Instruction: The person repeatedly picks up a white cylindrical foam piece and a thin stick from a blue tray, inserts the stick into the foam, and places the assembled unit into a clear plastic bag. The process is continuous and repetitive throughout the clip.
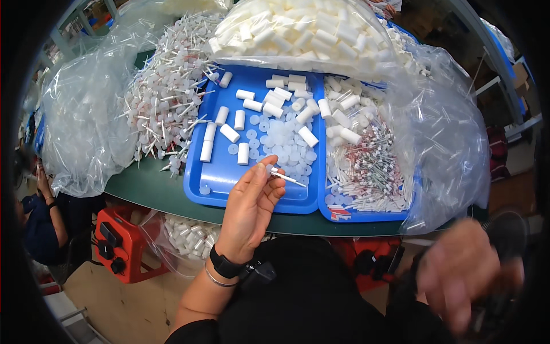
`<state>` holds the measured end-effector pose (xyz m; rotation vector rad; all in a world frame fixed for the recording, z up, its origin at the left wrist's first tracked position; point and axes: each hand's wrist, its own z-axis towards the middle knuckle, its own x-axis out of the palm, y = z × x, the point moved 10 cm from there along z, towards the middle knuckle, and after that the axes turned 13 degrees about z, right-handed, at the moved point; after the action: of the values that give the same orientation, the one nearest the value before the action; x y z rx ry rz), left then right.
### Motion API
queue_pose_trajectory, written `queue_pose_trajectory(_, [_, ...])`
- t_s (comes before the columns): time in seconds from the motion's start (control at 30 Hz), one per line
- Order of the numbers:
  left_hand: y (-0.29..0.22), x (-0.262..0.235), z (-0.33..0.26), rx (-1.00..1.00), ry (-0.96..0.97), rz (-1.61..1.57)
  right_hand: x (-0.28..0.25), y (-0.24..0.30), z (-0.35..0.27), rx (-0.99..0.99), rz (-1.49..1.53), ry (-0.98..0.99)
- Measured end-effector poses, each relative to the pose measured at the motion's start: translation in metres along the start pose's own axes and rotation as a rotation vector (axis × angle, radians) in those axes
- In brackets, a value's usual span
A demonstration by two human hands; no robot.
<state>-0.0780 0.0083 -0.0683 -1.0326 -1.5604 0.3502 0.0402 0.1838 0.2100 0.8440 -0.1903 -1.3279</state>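
though a blur, right hand [461, 269] of unclear grip, left hand [251, 200] tight around white stick [292, 180]

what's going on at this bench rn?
A person's left hand holds a thin white stick over the front of a blue tray. White cylinders and translucent discs lie loose in that tray. The right hand is off to the right, away from the trays and too blurred to tell whether it holds anything. A heap of stick pieces sits left of the tray; a bag of white cylinders lies behind it.
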Motion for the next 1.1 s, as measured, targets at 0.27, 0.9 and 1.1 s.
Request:
queue_pose_trajectory(0.27, [0.007,-0.005,-0.003,-0.01,-0.009,0.028,-0.004,-0.168,-0.065,0.531,-0.844,0.111])
queue_pose_trajectory(0.9, [0.019,0.002,-0.008,-0.009,-0.009,0.082,0.06,-0.269,-0.032,0.579,-0.971,0.353])
queue_pose_trajectory(1.1, [0.01,-0.002,-0.011,0.028,-0.011,0.11,0.057,-0.266,-0.033,0.556,-0.828,0.269])
